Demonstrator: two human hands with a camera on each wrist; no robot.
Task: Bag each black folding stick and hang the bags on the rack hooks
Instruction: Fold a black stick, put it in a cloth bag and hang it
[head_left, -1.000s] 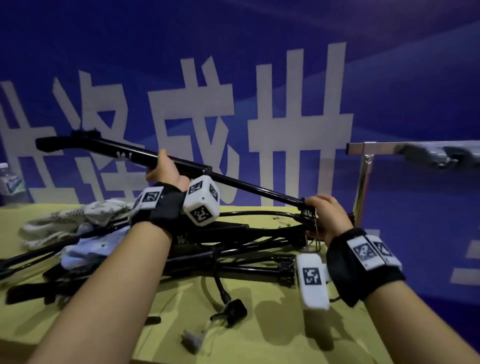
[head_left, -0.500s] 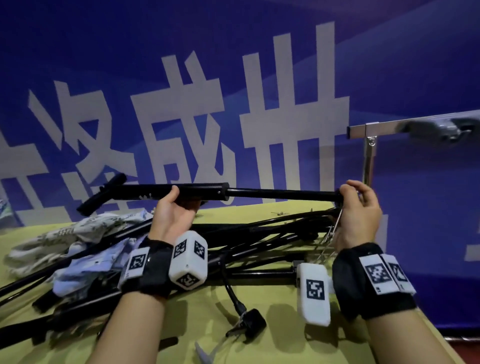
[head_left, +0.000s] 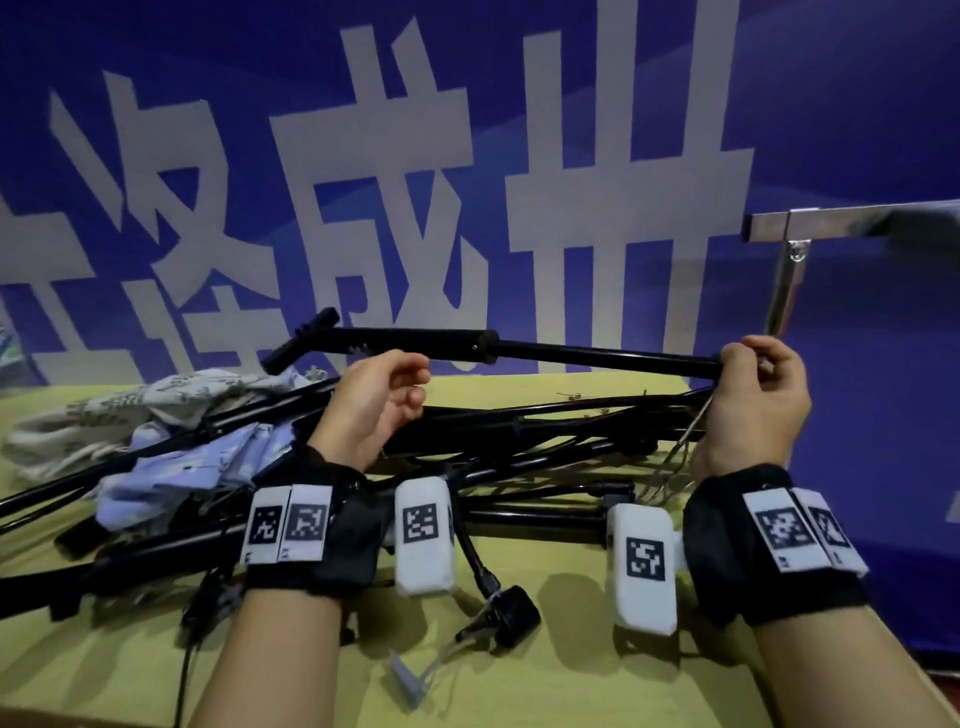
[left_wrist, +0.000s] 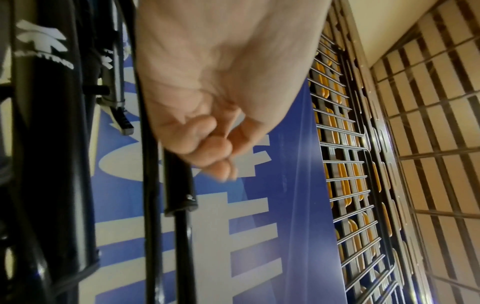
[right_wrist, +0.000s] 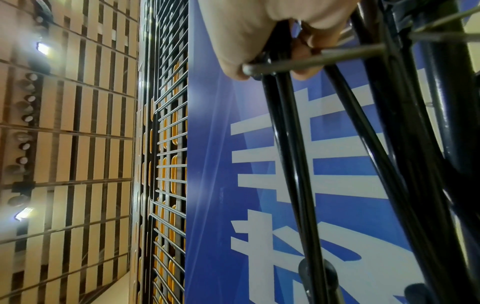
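One black folding stick (head_left: 597, 353) hangs level above the yellow table, its handle end pointing left. My right hand (head_left: 748, 364) grips its thin right end, and a thin metal wire (head_left: 693, 431) dangles below those fingers. In the right wrist view the fingers (right_wrist: 306, 41) curl round the black tube (right_wrist: 293, 144). My left hand (head_left: 405, 384) sits just under the stick's thick section with loosely curled fingers that hold nothing. The left wrist view shows the stick (left_wrist: 182, 226) beside the empty hand (left_wrist: 221, 148). A pile of black sticks (head_left: 519, 431) lies beneath.
Crumpled cloth bags, one grey patterned (head_left: 171, 405) and one light blue (head_left: 197, 467), lie at the left of the table (head_left: 571, 675). A metal rack bar (head_left: 841, 223) on a post stands at the right. A small black strap end (head_left: 511, 616) lies in front. A blue banner is behind.
My left hand has let go of the stick's thick section and dropped just below it. The right hand still holds the thin end, and the stick stays level.
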